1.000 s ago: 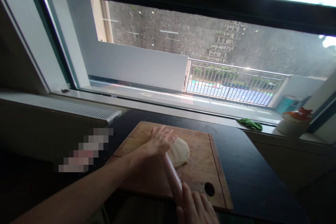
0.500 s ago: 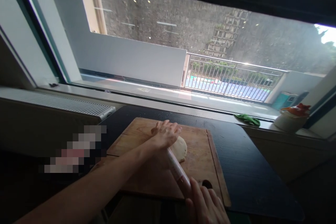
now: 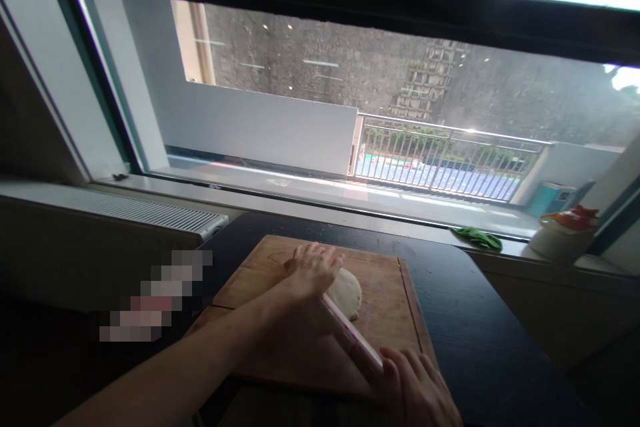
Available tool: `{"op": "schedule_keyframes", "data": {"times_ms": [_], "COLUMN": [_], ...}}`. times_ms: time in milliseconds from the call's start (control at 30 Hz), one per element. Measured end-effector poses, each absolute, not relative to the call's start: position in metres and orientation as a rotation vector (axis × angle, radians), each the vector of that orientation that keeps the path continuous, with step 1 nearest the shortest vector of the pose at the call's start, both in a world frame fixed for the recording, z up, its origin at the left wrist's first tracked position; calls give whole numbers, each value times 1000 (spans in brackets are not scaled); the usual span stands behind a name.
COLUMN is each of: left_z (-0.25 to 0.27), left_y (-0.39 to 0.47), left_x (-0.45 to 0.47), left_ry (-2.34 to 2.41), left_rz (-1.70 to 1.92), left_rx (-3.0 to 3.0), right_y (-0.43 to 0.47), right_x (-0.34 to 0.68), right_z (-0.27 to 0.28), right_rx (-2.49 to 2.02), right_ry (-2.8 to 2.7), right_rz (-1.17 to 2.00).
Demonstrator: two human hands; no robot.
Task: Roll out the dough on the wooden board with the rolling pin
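Note:
A pale, rounded sheet of dough (image 3: 347, 290) lies on the wooden cutting board (image 3: 385, 333), partly hidden by my left hand. Across the dough's near edge runs a smooth rolling pin (image 3: 353, 340), slanting from lower right to upper left. My left hand (image 3: 315, 270) is laid over the pin's far part, its fingers reaching forward over it; the pin's far end is hidden beneath. Wrapped around the near end is my right hand (image 3: 420, 383), low in the view at the board's front right corner.
The board lies on a dark table (image 3: 480, 320) against a window sill. A green cloth (image 3: 477, 238) and a white pot-like object with an orange top (image 3: 565, 233) sit on the sill. At left stands a radiator (image 3: 165, 213), with a blurred-out patch beside the table.
The whole view has tilted up slightly, so everything sits lower. My right hand and the pin's near end have shifted a little to the right. Both hands keep their places on the pin.

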State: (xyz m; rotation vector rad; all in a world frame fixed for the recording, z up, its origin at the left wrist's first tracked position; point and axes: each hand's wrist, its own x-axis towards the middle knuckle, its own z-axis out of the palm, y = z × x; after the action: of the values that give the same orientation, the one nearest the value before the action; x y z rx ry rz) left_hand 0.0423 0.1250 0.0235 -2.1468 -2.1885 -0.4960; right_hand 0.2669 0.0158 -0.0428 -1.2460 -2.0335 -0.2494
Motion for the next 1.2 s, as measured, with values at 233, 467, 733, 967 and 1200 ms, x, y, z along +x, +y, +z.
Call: {"op": "schedule_keyframes", "data": {"times_ms": [233, 467, 733, 967, 1200], "left_z": [29, 21, 11, 15, 7], "left_y": [153, 112, 86, 147, 144], "left_x": [59, 41, 30, 45, 38], "left_ry": [-2191, -2188, -2211, -2228, -2141], "left_rz": [-537, -431, -390, -476, -478], "left_rx": [-2227, -2228, -2232, -2241, -2294], "right_y": [38, 11, 13, 57, 52], "right_x": [286, 274, 270, 275, 274], "right_z": [-18, -34, -31, -8, -26], "right_rx": [-1448, -1298, -1353, -1547, -1481], "right_ry": [-2083, -2138, -2078, -2039, -1996], "right_rz": [-83, -116, -131, -104, -136]}}
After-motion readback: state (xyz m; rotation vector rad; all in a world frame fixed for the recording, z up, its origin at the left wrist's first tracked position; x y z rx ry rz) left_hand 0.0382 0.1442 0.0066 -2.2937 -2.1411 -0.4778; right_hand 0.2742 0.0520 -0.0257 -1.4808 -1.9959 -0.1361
